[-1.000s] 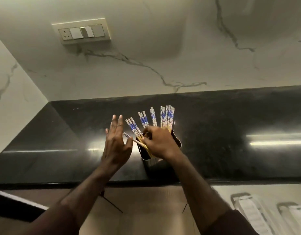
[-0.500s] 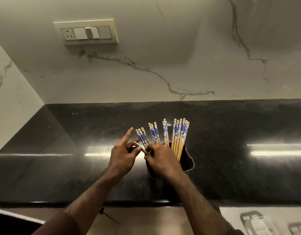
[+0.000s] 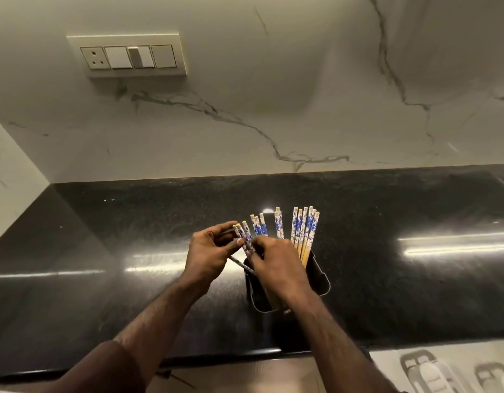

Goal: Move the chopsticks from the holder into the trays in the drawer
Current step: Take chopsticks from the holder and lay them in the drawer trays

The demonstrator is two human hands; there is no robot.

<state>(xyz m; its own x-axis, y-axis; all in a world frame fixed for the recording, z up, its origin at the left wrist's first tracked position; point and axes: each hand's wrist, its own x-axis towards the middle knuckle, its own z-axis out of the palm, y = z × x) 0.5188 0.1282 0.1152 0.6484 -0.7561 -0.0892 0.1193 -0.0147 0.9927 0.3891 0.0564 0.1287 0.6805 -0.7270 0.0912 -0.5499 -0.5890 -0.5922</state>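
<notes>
Black polished surface [image 3: 387, 279] carries the holder [image 3: 319, 276]. Our left hand [image 3: 208, 256], spread open a second ago, now pinches leftmost chopsticks [image 3: 246, 241] alongside our right hand [image 3: 276, 262]; extraction begins, most remain inside.

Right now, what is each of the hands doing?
Left hand: pinching the patterned tops of a few chopsticks.
Right hand: fingers curled round the same chopsticks, just above the black holder.
</notes>
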